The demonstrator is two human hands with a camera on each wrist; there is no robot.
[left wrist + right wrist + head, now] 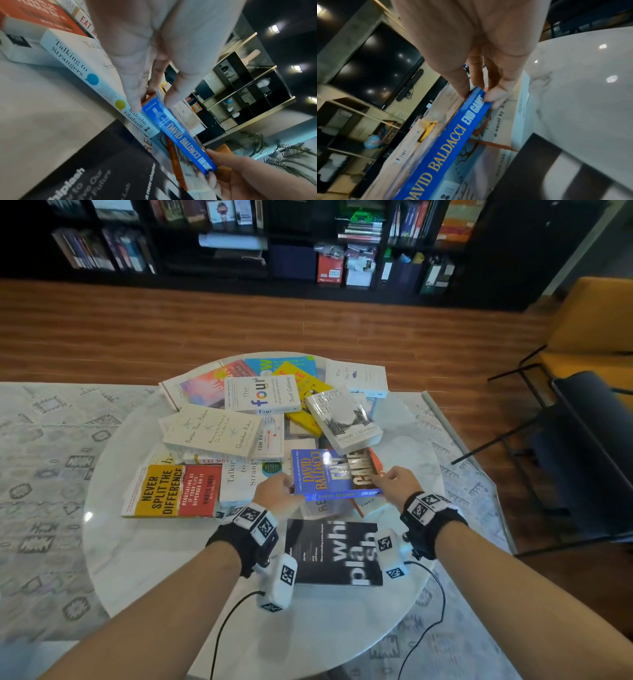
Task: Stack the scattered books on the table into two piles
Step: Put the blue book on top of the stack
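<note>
Blue paperback [329, 474] near the bench [144, 559] front edge, atop the scattered heap, just behind the black book [337, 553]. Pinched at each short end: left hand [277, 491] thumb and fingers [132, 100] on one end, right hand [399, 484] on the other. Probably light, slightly bendy, glossy cover likely slick; best kept level, gripped near the spine corners.
</note>
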